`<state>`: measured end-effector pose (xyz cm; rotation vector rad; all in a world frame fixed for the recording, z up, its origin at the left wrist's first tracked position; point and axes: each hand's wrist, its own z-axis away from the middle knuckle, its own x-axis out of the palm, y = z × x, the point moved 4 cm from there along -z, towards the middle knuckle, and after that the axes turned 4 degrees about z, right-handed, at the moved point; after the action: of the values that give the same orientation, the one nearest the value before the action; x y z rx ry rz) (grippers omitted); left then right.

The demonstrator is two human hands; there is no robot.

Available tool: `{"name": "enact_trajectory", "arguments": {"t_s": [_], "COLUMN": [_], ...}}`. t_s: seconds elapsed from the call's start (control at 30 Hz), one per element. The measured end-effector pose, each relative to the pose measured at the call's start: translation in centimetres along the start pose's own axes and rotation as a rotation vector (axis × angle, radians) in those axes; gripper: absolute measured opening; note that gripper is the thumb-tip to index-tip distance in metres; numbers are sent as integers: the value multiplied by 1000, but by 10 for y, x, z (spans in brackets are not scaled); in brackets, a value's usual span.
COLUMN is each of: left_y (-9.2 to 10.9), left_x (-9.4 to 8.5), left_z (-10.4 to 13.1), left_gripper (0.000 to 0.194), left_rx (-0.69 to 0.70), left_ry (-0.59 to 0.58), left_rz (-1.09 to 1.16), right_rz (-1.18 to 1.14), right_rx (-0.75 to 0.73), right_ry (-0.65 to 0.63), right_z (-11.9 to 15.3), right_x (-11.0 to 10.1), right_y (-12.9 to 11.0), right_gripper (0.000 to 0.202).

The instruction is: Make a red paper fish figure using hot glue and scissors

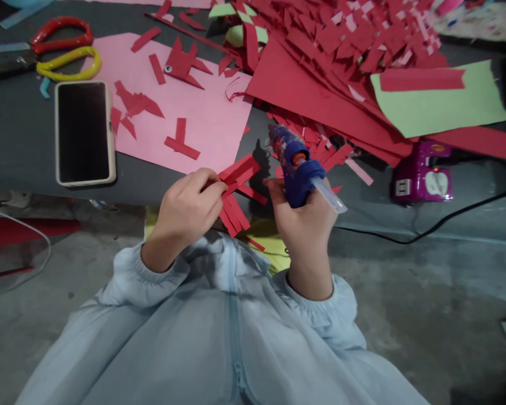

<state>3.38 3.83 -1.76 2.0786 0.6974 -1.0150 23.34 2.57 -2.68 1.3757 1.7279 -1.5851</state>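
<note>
Pinched in the fingers of my left hand (191, 202) is a piece of woven red paper strips (235, 194), its loose ends fanning out past the table's front edge. My right hand (306, 225) grips a blue glue gun (297, 174), with a clear glue stick poking out of its back. The gun's nozzle points away from me, over the table, apart from the strips. Beyond my left hand a red paper fish (181, 63) with a stuck-on eye lies on a pink sheet (219, 118), among red paper scraps (182, 139).
A phone (84, 132) lies at the left, with red-and-yellow-handled scissors (63, 50) behind it. At the back right are piled red paper pieces (346, 34) and a green sheet (442, 107). A purple power socket (424, 174) with a black cable (468, 211) stands at the right.
</note>
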Motion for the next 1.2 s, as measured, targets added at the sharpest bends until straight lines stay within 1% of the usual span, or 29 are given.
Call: {"name": "enact_trajectory", "arguments": {"t_s": [0.07, 0.13, 0.23, 0.37, 0.5, 0.7, 0.8, 0.9, 0.97, 1.07, 1.13, 1.2], "left_y": [0, 0, 0, 1, 3, 3, 2, 2, 3, 3, 4, 4], "left_x": [0, 0, 0, 0, -1, -4, -6, -7, -8, -8, -8, -8], "left_z": [0, 1, 1, 1, 1, 4, 5, 5, 5, 5, 6, 6], "left_gripper": [21, 22, 23, 24, 24, 26, 26, 24, 23, 21, 20, 19], "left_rx": [6, 27, 47, 60, 66, 85, 104, 111, 112, 120, 125, 124], "left_ry": [-8, -7, -14, -30, -1, 44, 65, 81, 83, 87, 85, 81], "left_rz": [-5, -10, -6, -28, -69, -91, -92, -88, -83, -85, -90, -94], "right_rz": [47, 106, 202, 324, 461, 612, 634, 647, 682, 721, 713, 606], "right_rx": [-35, -79, -165, -322, -414, -459, -488, -567, -619, -659, -695, -750], "right_ry": [30, 23, -31, -130, -197, -333, -351, -346, -352, -388, -390, -410], "right_z": [-3, -8, -15, -20, -23, -32, -35, -34, -32, -30, -32, -35], "right_x": [-7, -15, -26, -34, -35, -34, -31, -30, -34, -46, -55, -58], "right_y": [3, 6, 10, 14, 20, 26, 28, 28, 26, 17, 3, -16], "right_gripper": [34, 37, 38, 41, 41, 45, 44, 46, 46, 45, 47, 41]}}
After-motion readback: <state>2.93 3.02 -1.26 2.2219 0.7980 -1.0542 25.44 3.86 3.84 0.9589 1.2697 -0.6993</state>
